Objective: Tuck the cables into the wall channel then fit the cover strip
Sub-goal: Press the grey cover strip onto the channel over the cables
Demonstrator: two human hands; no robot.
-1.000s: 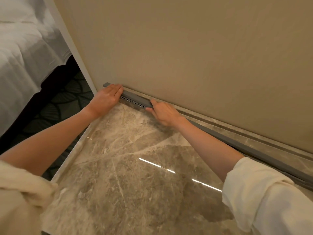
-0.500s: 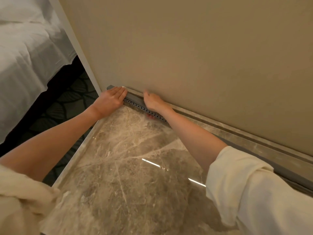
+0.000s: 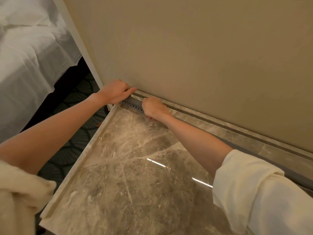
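A grey cover strip (image 3: 134, 101) lies along the foot of the beige wall, over a channel whose side shows a row of small holes (image 3: 132, 105). My left hand (image 3: 115, 93) curls over the strip's left end, fingertips against the wall. My right hand (image 3: 153, 107) is closed on the strip just to the right, knuckles up. A short stretch of strip shows between the hands; the rest runs right behind my forearm to a grey length (image 3: 294, 178). No cables are visible.
A glossy marble top (image 3: 135, 175) with a raised rim fills the foreground. A marble ledge (image 3: 220, 126) runs along the wall. A bed with white sheets (image 3: 30, 53) stands at the left over dark patterned carpet (image 3: 76, 141).
Both hands have gone from lying flat on the strip to curled grips. My right hand slid left toward the strip's end, leaving only a short gap between the hands.
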